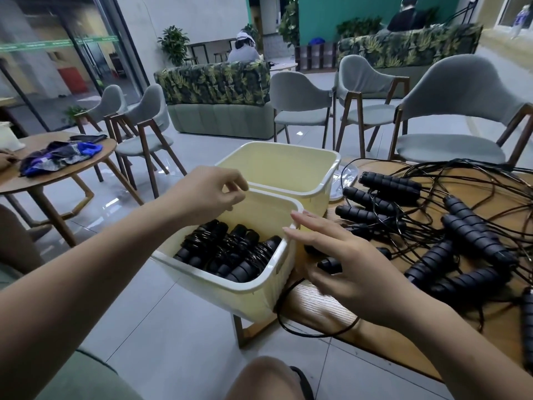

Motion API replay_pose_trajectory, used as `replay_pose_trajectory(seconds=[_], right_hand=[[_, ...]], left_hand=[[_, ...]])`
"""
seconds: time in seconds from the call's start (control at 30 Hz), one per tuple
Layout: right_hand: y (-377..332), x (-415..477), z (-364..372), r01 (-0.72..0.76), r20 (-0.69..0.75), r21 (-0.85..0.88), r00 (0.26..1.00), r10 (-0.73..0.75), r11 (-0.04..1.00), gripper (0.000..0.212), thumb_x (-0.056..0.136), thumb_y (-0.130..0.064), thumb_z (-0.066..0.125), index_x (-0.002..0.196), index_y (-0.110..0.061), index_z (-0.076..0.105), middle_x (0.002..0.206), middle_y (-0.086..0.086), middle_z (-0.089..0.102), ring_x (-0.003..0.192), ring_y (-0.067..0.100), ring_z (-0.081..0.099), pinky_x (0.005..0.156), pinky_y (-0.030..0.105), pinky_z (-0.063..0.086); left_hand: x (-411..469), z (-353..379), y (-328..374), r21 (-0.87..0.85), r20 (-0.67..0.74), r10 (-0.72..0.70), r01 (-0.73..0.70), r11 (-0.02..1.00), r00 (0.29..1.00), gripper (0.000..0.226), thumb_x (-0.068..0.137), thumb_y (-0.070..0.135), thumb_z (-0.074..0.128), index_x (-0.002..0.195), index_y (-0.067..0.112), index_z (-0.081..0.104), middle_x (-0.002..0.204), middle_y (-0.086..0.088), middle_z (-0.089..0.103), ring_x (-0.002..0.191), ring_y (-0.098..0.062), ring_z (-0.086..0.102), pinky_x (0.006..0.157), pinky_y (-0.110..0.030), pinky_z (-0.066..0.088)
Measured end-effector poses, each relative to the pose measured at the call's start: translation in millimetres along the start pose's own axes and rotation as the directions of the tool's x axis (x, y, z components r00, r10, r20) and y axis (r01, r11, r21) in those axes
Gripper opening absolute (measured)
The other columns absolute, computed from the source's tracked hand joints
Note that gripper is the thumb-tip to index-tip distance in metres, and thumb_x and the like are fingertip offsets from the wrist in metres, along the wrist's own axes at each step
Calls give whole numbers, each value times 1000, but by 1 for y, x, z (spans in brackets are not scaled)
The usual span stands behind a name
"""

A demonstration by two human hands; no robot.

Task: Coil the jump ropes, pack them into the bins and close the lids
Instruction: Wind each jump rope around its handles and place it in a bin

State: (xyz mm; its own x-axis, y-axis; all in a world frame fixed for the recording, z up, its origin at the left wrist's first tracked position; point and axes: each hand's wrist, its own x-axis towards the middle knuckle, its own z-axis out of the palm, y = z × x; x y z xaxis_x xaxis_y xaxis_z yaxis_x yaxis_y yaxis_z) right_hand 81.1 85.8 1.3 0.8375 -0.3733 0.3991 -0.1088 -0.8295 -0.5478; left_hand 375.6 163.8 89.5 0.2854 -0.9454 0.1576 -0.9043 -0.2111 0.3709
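Your left hand (207, 194) has its fingers curled over the far left corner of the near bin (225, 295), pinching the rim as far as the view shows. Inside that bin lie the coiled ropes (230, 252), several bundles packed side by side. Your right hand (340, 261) is flat and relaxed. Its straight fingertips touch the bin's right rim and it holds nothing. Behind stands the far bin (274, 166), with nothing visible in it. On the table (305, 307) to the right, the loose ropes (473, 238) sprawl tangled. You look partway through: one bin is partly filled, much coiling remains, and neither bin has a lid on.
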Motion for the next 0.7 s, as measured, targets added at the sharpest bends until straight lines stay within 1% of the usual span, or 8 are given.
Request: replay_pose_trajectory(seconds=[0.07, 0.1, 0.23, 0.33, 0.4, 0.47, 0.6, 0.7], right_hand=[[1, -4, -8, -26, -15, 14, 1000, 26, 1000, 62, 100, -23, 75, 155, -41, 55, 168, -24, 37, 156, -10, 23, 122, 7, 19], [2, -7, -12, -38, -21, 6, 999, 39, 999, 60, 100, -25, 76, 154, -40, 56, 167, -23, 40, 156, -10, 25, 121, 6, 20], [12, -25, -38, -134, -37, -39, 990, 133, 990, 51, 102, -40, 71, 152, -42, 58, 159, -26, 48, 150, -10, 36, 123, 19, 31], [21, -45, -62, -212, -34, -98, 977, 209, 972, 48, 103, -45, 69, 150, -42, 60, 153, -28, 53, 143, -11, 42, 118, 16, 33], [26, -60, -77, -270, -57, -124, 963, 265, 955, 47, 103, -46, 69, 149, -40, 61, 148, -27, 58, 138, -9, 48, 117, 20, 38], [30, -73, -90, -325, -88, -139, 945, 316, 935, 46, 102, -46, 70, 147, -38, 63, 142, -25, 62, 132, -5, 54, 114, 25, 44], [44, -116, -120, -462, -134, -197, 887, 442, 865, 45, 100, -45, 72, 144, -37, 66, 132, -20, 67, 119, -3, 59, 102, 21, 46], [57, -146, -138, -558, -207, -195, 828, 522, 807, 40, 99, -40, 74, 139, -34, 69, 125, -14, 71, 113, 4, 63, 98, 22, 49]], left_hand=[[-1, 4, 27, -103, -17, 20, -22, 994, 1000, 7, 103, 31, 67, 108, 31, 73, 104, 15, 74, 77, -1, 76, 70, -32, 61], [-2, 7, 41, -151, -16, 31, -33, 988, 999, 8, 103, 33, 68, 108, 31, 73, 104, 16, 74, 77, -1, 76, 71, -35, 62], [2, 30, 94, -271, 20, 77, -69, 960, 997, 13, 100, 35, 72, 113, 32, 73, 104, 15, 76, 77, -2, 76, 70, -32, 59], [5, 55, 132, -307, 77, 120, -91, 947, 990, 18, 98, 35, 74, 116, 32, 72, 104, 13, 76, 77, -3, 76, 67, -28, 58], [7, 72, 152, -340, 99, 138, -97, 935, 985, 18, 97, 36, 75, 115, 32, 72, 103, 12, 76, 76, -3, 75, 65, -25, 57], [8, 86, 169, -343, 95, 165, -123, 931, 982, 18, 96, 36, 77, 113, 30, 73, 101, 10, 76, 78, -5, 75, 69, -27, 59], [18, 127, 206, -363, 107, 199, -148, 920, 974, 15, 95, 37, 78, 108, 32, 73, 95, 11, 77, 82, -3, 73, 80, -33, 60], [23, 163, 230, -391, 140, 215, -145, 909, 967, 14, 93, 41, 78, 105, 34, 73, 94, 14, 78, 86, -1, 73, 87, -36, 61]])
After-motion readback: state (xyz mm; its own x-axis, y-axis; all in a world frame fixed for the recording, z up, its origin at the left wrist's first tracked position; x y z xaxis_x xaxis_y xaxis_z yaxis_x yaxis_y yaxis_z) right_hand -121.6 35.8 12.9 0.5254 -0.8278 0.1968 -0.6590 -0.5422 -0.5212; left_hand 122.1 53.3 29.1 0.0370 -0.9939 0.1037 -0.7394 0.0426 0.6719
